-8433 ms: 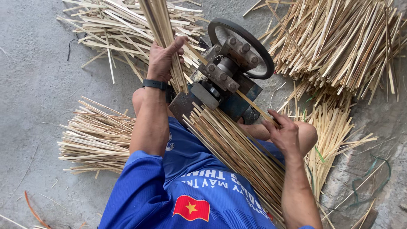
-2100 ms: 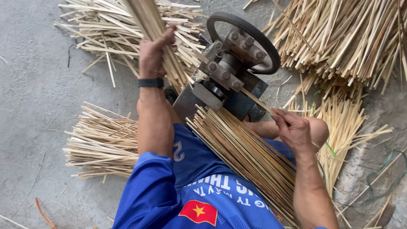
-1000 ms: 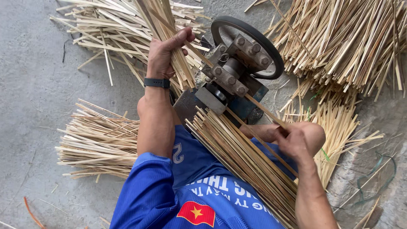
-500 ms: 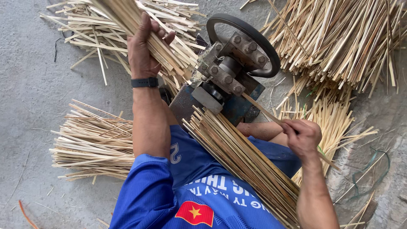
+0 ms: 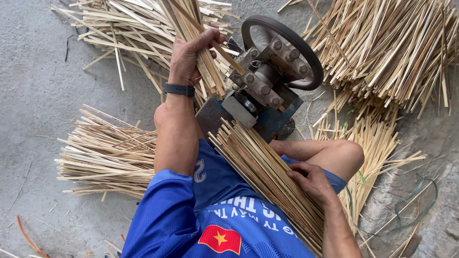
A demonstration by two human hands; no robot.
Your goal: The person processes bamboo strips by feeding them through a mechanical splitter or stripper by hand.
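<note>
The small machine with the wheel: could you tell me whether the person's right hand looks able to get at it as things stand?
Probably yes. The right hand rests on the bundle of bamboo strips lying across the lap, and that bundle runs straight up to the machine. Only the strips themselves lie between them.

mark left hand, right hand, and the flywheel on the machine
left hand [image 5: 187,57], head view: back of the hand, closed around a bunch of bamboo strips.
right hand [image 5: 311,179], head view: knuckles, resting on the lap bundle of strips.
flywheel [image 5: 313,57], head view: dark rim, right side.
</note>
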